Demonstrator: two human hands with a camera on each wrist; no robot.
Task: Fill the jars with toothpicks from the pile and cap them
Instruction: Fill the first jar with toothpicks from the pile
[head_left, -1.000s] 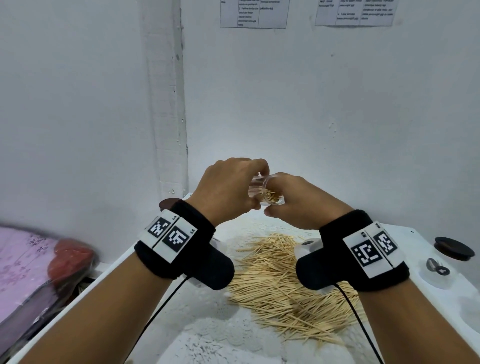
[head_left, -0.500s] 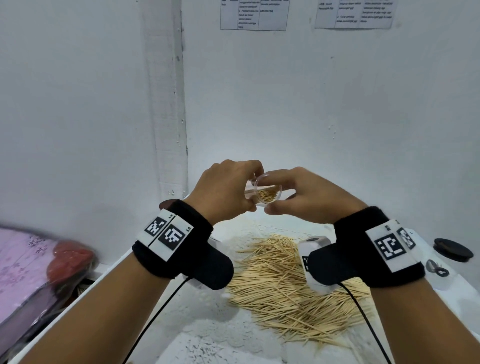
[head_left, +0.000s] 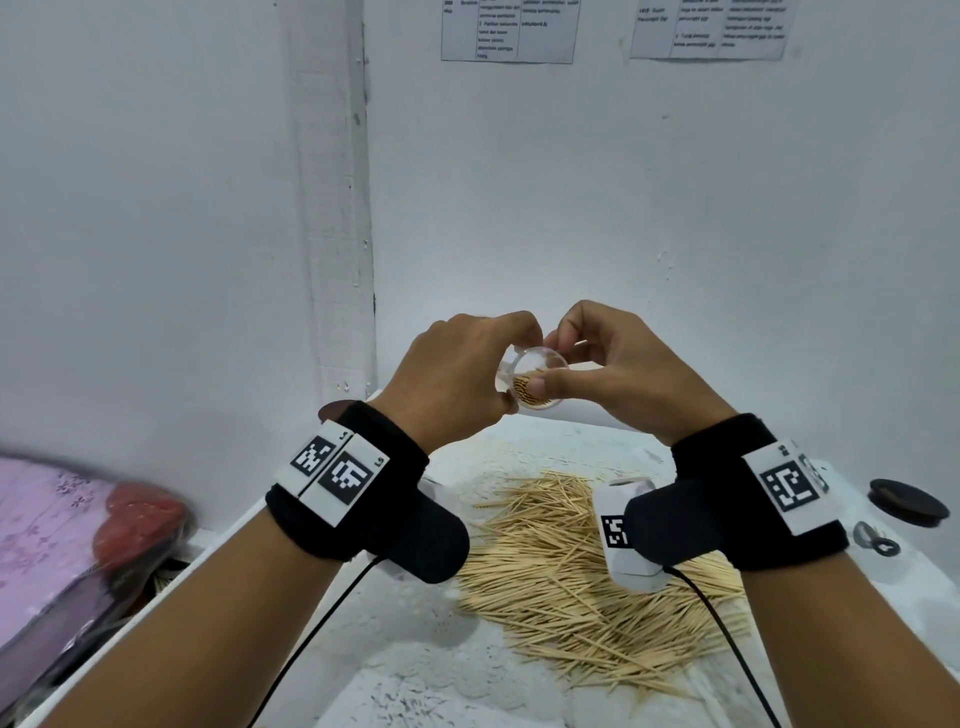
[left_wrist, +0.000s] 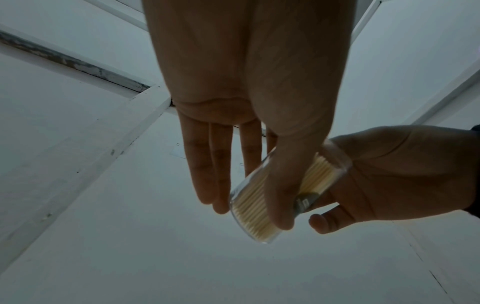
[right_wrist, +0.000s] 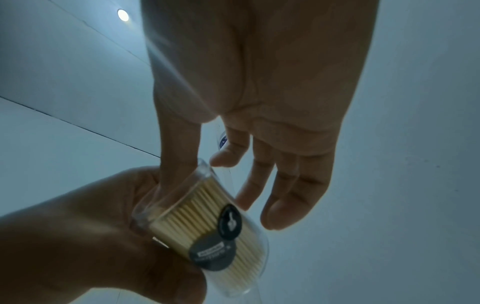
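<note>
Two hands share one jar (head_left: 530, 382): your left hand (head_left: 457, 384) clasps its body, your right hand (head_left: 618, 374) pinches its mouth, thumb over the toothpicks (head_left: 524, 389), above the pile (head_left: 587, 577).

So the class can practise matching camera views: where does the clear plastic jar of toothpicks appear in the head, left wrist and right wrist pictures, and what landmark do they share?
Head: clear plastic jar of toothpicks sits centre, mouth toward the camera, between both hands.
Left wrist: jar lower right of centre, under the left thumb.
Right wrist: jar lower left, dark label showing.
Shared landmark: the pale bundle of toothpicks inside.
</note>
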